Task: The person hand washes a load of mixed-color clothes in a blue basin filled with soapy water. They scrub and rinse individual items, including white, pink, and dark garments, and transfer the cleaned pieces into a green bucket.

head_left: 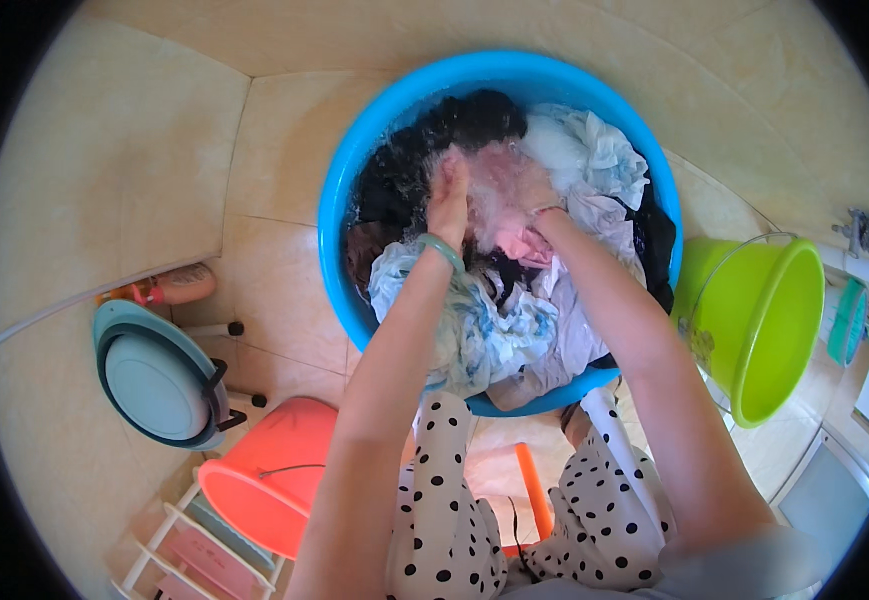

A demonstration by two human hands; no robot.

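Note:
A large blue tub (342,170) holds wet laundry in water. My left hand (448,195), with a pale green bangle at the wrist, is over the middle of the tub with its fingers stretched out in splashing water. My right hand (531,190) is in the foam beside it, its fingers blurred by water. A pink cloth (522,245) lies just below the right wrist. Dark clothes (394,170) fill the tub's left and far side. Light blue-and-white cloth (489,335) lies at the near side, and white cloth (609,165) at the right.
A lime-green bucket (774,330) lies tilted to the right of the tub. At the left are a folding teal basin (154,385), an orange-red bucket (254,490) and a white rack (169,530). A pinkish bottle (184,285) is by the wall. My knees flank the tub's near edge.

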